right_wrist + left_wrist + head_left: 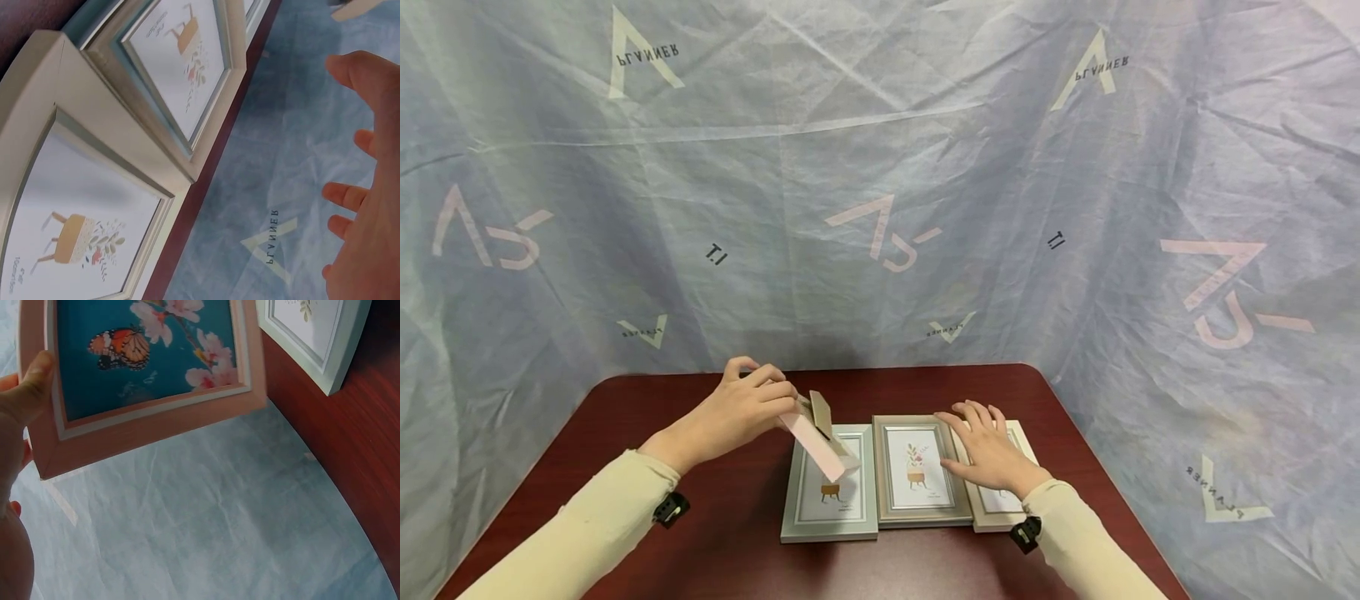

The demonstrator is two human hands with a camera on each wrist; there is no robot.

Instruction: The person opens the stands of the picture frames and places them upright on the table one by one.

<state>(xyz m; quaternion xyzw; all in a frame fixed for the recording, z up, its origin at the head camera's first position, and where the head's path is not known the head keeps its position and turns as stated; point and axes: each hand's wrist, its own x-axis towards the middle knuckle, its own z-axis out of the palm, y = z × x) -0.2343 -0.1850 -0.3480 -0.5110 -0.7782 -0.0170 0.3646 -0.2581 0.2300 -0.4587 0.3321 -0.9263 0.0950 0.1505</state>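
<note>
My left hand (752, 404) grips a pink picture frame (812, 446) by one side, holding it tilted above the left end of a row of frames. In the left wrist view, the thumb (39, 378) lies on the front edge of this frame, which shows a butterfly and pink blossoms on blue. A brown back flap (820, 414) sticks out behind it. My right hand (988, 454) hovers over the taupe frame (882, 467) and the cream frame (992, 527), fingers spread, holding nothing. At the row's left, a pale green frame (792, 500) is partly hidden by the pink one.
The three frames lie side by side, face up, on a dark red table (715, 533). A grey-blue printed cloth (790, 233) hangs behind the table and along both sides. Black devices (671, 509) are strapped at both wrists.
</note>
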